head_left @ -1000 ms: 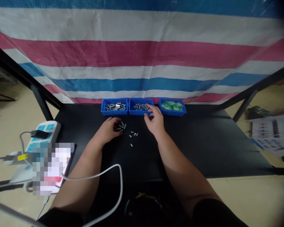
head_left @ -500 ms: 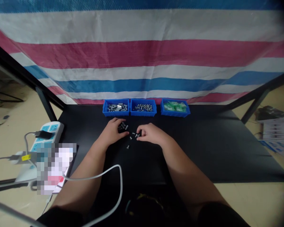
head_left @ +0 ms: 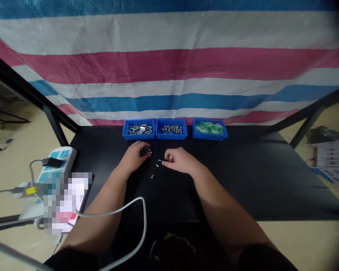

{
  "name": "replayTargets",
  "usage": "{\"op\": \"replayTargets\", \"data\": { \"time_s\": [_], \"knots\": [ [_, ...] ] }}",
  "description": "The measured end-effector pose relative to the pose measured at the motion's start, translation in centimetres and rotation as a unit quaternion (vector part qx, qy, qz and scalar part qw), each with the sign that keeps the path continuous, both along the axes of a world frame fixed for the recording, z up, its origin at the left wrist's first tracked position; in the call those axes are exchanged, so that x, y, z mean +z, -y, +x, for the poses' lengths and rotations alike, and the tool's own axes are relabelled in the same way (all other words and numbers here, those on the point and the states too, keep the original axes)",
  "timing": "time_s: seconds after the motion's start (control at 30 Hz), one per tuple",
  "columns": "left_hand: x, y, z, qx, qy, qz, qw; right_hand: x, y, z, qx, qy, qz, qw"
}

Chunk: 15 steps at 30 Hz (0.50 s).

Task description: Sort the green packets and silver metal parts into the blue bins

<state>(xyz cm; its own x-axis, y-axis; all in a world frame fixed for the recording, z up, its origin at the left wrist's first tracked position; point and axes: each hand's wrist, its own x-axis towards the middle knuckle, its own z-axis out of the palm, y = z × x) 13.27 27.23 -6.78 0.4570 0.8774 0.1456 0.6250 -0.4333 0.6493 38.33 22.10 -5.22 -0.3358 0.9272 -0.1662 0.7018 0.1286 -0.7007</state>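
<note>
My left hand (head_left: 133, 157) curls around a few short metal cylinders (head_left: 147, 150) on the black table, its thumb and fingers closing in on them from the left. Across from it, my right hand (head_left: 180, 160) is closed with thumb and forefinger together at some small screws; what is inside the fingers is mostly hidden. Loose on the table between the hands lies a small screw (head_left: 157, 165), and a further screw (head_left: 152, 176) rests closer to me.
Along the back stand a blue bin of metal cylinders (head_left: 138, 137), a blue bin of screws (head_left: 171, 136) and a blue bin with green-and-clear packets (head_left: 209, 137). At left are a power strip (head_left: 70, 154) and a blurred-out screen (head_left: 78, 192). A white cable (head_left: 144, 214) loops in front.
My left thumb has drawn in toward the metal cylinders, narrowing the gap to the fingers. My right hand has shifted very slightly, its fingertips now covering some of the screws.
</note>
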Motion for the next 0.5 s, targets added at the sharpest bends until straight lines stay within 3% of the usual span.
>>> {"op": "replayTargets", "data": {
  "time_s": [0.5],
  "knots": [
    [0.3,-0.1,-1.6,0.001,-0.025,-0.006,1.0,-1.1,0.0,-1.3,0.007,0.002,0.061,0.998]
  ]
}}
